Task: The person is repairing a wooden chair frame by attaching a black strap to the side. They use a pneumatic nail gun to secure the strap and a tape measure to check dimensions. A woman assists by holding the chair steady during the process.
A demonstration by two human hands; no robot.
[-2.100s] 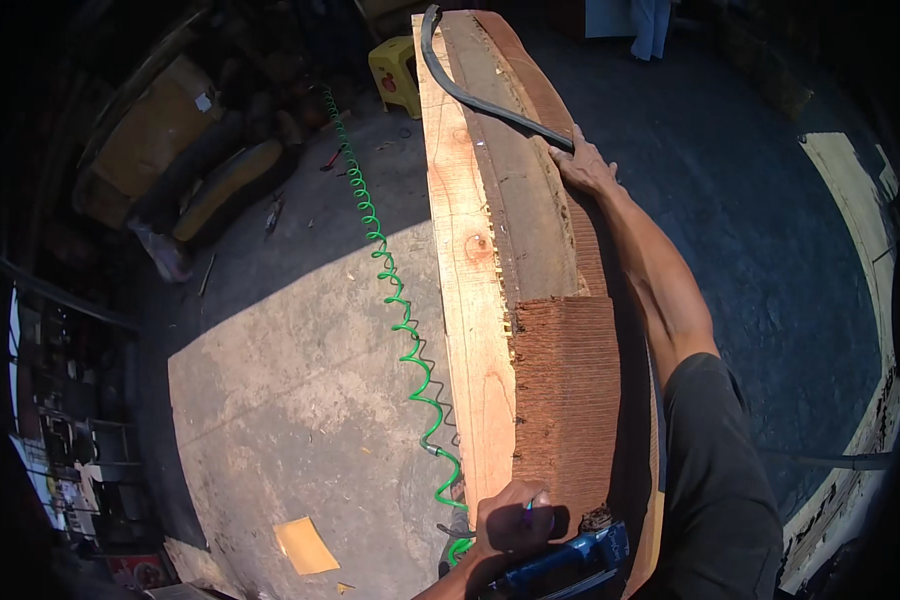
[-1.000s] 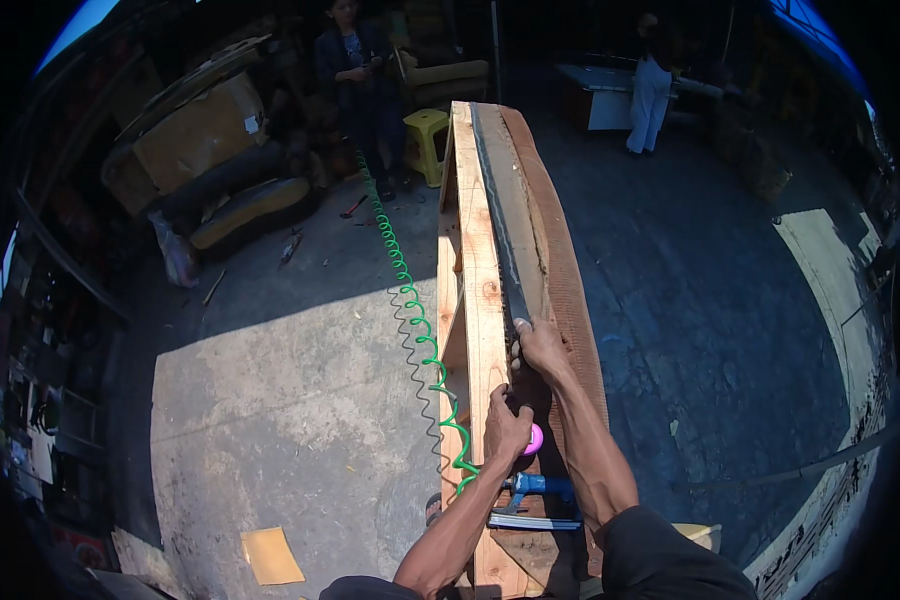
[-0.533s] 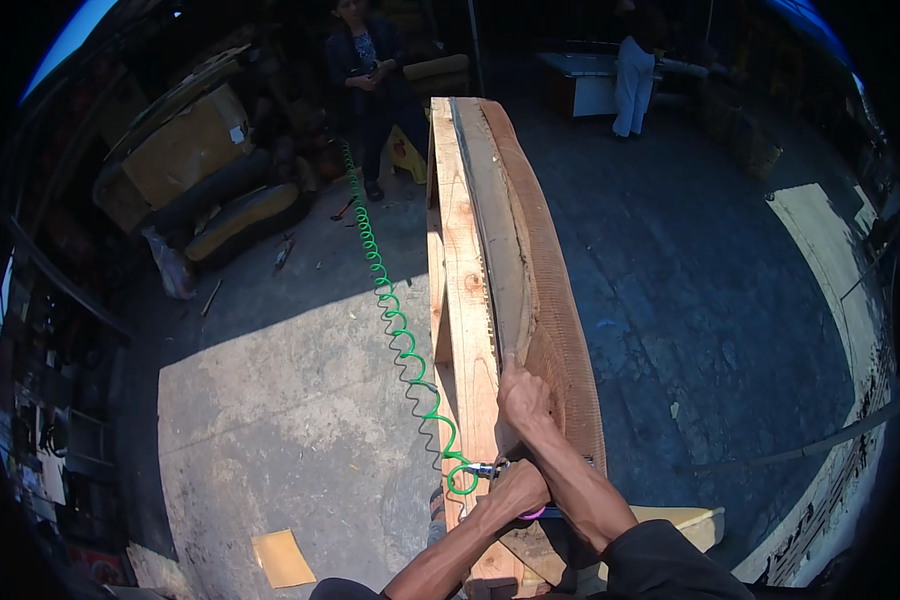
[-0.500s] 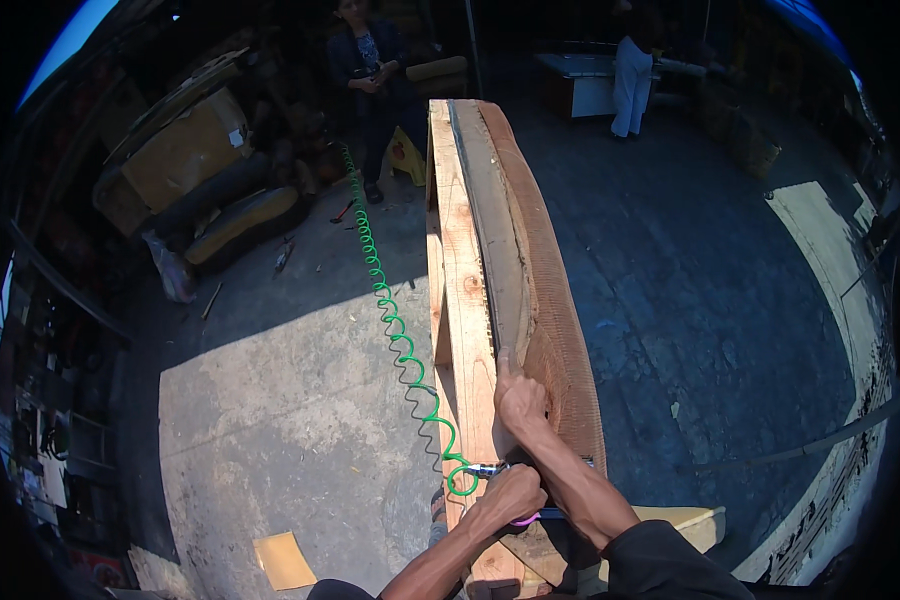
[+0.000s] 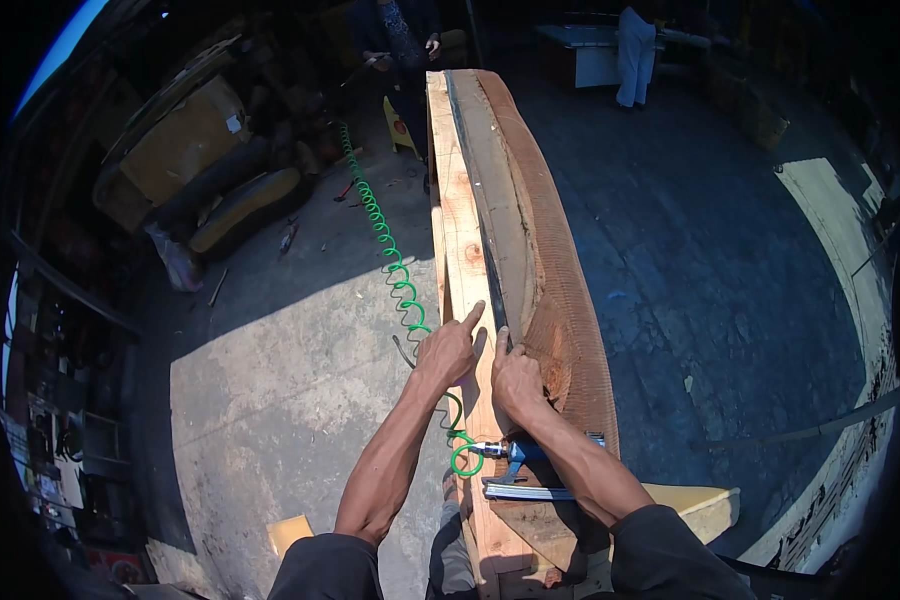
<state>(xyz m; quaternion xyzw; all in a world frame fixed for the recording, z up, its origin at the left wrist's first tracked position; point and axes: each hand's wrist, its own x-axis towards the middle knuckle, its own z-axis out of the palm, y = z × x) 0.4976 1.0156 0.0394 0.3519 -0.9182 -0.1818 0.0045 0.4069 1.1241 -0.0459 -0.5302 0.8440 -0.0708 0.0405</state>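
Note:
A long sofa-like frame runs away from me, with a pale wooden rail (image 5: 467, 250) along its left side. Beside the rail lies a dark strip (image 5: 487, 255), then greyish fabric (image 5: 508, 220) and brown ribbed upholstery (image 5: 565, 250). My left hand (image 5: 444, 355) rests at the rail, index finger stretched out across the wood, other fingers curled. My right hand (image 5: 518, 385) touches the strip's near part with an extended index finger, the others bent. Just below the right hand, a blue air staple gun (image 5: 523, 453) with a silver magazine (image 5: 526, 492) lies on the frame, held by neither hand.
A green coiled hose (image 5: 378, 215) runs from the gun's fitting across the floor. A person (image 5: 398, 45) stands beyond the frame's far end by a yellow floor sign (image 5: 402, 130). Old seat parts (image 5: 245, 210) lie at left; another person (image 5: 634, 60) stands near a table (image 5: 595, 62).
My left hand has let go of the staple gun and moved forward onto the rail. My right hand stays at the strip. The far person's arms have moved apart.

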